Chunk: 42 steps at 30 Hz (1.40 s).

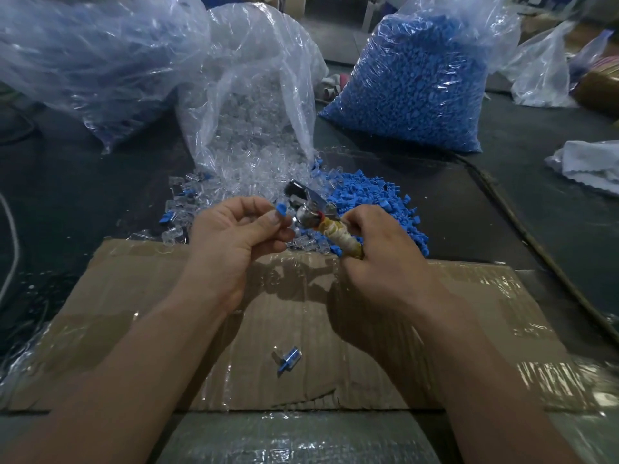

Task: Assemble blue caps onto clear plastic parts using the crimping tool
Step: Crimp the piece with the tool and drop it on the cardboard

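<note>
A person's left hand (241, 226) pinches a clear plastic part with a blue cap (280, 207) at the metal head of the crimping tool (318, 216), gripped by the right hand (378, 242). Crimping seems imminent: seat the cap, then squeeze.

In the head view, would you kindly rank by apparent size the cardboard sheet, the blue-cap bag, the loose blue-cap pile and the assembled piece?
1. cardboard sheet (nearest, so flattered)
2. blue-cap bag
3. loose blue-cap pile
4. assembled piece

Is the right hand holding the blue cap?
No, the left hand pinches the cap; the right hand grips the tool.
</note>
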Motion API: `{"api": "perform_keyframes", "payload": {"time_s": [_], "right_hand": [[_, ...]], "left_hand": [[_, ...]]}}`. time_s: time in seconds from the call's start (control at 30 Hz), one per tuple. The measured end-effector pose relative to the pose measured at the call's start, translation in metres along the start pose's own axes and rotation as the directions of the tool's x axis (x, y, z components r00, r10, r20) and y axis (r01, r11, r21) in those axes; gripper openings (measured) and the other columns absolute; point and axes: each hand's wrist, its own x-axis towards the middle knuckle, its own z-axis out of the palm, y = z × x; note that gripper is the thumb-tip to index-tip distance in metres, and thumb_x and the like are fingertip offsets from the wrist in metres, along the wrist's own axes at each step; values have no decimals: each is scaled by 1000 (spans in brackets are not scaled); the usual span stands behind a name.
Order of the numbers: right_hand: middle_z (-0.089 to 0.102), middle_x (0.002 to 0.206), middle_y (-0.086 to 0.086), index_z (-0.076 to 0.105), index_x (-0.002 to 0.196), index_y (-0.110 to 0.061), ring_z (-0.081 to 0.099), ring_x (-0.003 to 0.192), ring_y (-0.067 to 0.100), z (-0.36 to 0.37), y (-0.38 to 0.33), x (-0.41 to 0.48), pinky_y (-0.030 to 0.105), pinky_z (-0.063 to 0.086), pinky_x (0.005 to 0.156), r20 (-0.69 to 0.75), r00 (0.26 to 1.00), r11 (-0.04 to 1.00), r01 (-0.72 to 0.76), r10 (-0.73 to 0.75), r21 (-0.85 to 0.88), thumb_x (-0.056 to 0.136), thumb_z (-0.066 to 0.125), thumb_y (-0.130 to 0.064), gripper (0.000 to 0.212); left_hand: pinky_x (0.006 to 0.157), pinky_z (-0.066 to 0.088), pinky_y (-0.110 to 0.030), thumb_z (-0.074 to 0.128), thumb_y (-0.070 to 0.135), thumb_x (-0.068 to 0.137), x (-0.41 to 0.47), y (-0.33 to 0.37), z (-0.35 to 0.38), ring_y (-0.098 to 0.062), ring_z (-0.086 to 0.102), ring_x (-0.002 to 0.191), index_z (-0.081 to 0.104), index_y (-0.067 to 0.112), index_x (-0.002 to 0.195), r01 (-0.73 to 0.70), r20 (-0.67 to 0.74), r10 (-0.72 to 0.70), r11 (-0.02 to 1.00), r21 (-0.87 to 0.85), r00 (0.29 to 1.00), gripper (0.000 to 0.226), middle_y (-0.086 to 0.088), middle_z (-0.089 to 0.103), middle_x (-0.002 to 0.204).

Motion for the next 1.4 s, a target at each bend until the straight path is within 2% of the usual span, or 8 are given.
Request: {"api": "perform_keyframes", "payload": {"time_s": [0.27,0.43,0.57,0.67,0.9,1.2,1.4], "right_hand": [[31,83,-16,36,93,-26,34,75,-1,2,-1,0,13,23,61,49,999,1000,-8,8,-7,79,57,-17,27],[31,81,-16,35,92,-27,33,72,3,4,-3,-1,13,22,61,93,996,1000,-4,6,-23,82,56,-20,24],[35,77,-14,35,83,-28,33,68,-1,4,-5,-1,17,22,57,96,995,999,6,-2,-45,81,54,-20,21],[37,74,-14,32,74,-31,35,67,1,5,-6,-1,20,24,56,97,995,1000,3,0,-27,80,54,-18,27],[41,71,-14,34,69,-31,38,66,2,4,-7,-1,21,26,55,111,994,1000,-22,20,13,80,57,-15,31],[45,71,-10,40,79,-26,44,68,9,5,-9,-1,26,33,56,81,997,1000,-16,16,1,79,56,-15,18],[43,77,-13,45,89,-22,41,71,6,9,-6,0,19,32,59,59,998,1000,-20,19,17,77,60,-18,19]], "left_hand": [[47,50,-16,61,8,59,0,-2,2,-10,63,51,56,6,75,-37,1,37,999,-1,999,17,-2,67,58],[46,49,-15,61,8,59,1,-2,2,-9,63,50,56,6,75,-47,-3,47,999,9,999,16,-2,67,58],[48,49,-16,61,6,64,-1,-4,1,-8,62,51,57,7,75,-78,4,77,995,65,997,11,-1,67,59],[49,49,-15,58,-4,75,-2,-5,2,-7,61,51,57,7,75,-105,-1,106,987,124,994,11,0,66,58],[50,50,-16,57,-6,79,-5,-5,4,-8,60,51,58,8,75,-130,-9,134,971,199,991,15,0,65,57],[48,49,-15,60,0,76,-6,-4,3,-8,60,49,57,8,74,-131,-23,138,970,203,990,9,1,66,57],[46,47,-15,58,-6,78,-4,-2,2,-8,60,47,58,8,74,-90,-47,100,980,176,994,15,1,65,55]]}}
